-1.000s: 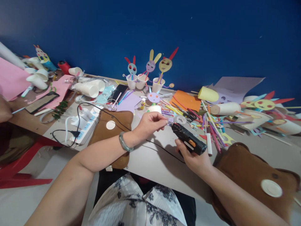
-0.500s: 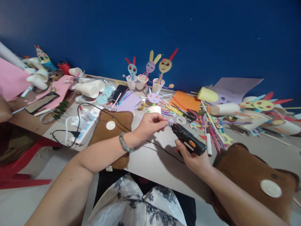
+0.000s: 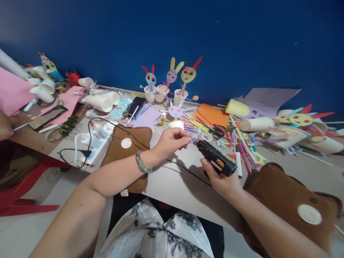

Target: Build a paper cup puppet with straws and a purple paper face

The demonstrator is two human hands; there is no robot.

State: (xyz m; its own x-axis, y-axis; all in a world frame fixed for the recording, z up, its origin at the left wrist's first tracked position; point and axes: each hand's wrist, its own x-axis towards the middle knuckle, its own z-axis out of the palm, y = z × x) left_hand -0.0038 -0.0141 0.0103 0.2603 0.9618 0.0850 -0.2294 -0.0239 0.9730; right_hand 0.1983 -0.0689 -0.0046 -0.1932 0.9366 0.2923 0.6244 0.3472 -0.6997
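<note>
My right hand (image 3: 221, 181) is wrapped round a black hot glue gun (image 3: 217, 159) with an orange switch on its side. The gun's nozzle end points left, towards my left hand (image 3: 173, 143). Thumb and fingertips of that hand pinch a small purple piece (image 3: 194, 139), which looks like paper and sits right at the nozzle; whether the two touch I cannot tell. Just behind my left hand stands a white paper cup (image 3: 176, 124) with a purple rabbit face (image 3: 175, 111) above it. A black cord (image 3: 185, 172) runs across the table under my hands.
Three cup puppets (image 3: 162, 94) stand by the blue wall. Scissors (image 3: 212, 129), a tape roll (image 3: 205, 137) and coloured sticks (image 3: 243, 143) lie to the right. A power strip (image 3: 100, 143) and brown cushion (image 3: 123, 143) are on the left, another brown cushion (image 3: 287, 204) on the right. Someone's arm (image 3: 5, 125) shows far left.
The glue gun has shifted very slightly right and down, with its nozzle still near the purple piece. My left hand keeps its pinch in nearly the same place.
</note>
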